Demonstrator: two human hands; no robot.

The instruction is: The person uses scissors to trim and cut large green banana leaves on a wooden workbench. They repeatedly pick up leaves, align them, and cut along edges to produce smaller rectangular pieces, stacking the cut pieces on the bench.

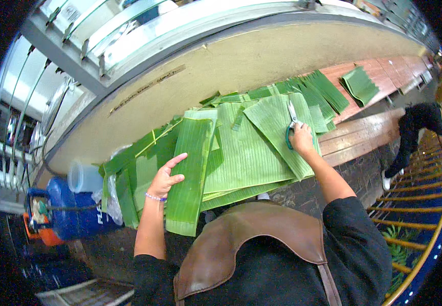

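My left hand is at the left edge of a long rectangular piece of banana leaf, thumb and forefinger lying over it, the other fingers hidden. That piece slants over the front of the pile. My right hand grips scissors with dark green handles, their blades pointing away from me. Beneath the scissors lies a pale green leaf sheet, set at an angle on a wide stack of banana leaves. A small leaf strip rests on the stack between my hands.
More cut leaves spread rightward along the bench, and a folded leaf bundle lies farther off. A beige wall runs behind. Left are a blue water jug and a clear plastic tub. Another person bends near yellow railings.
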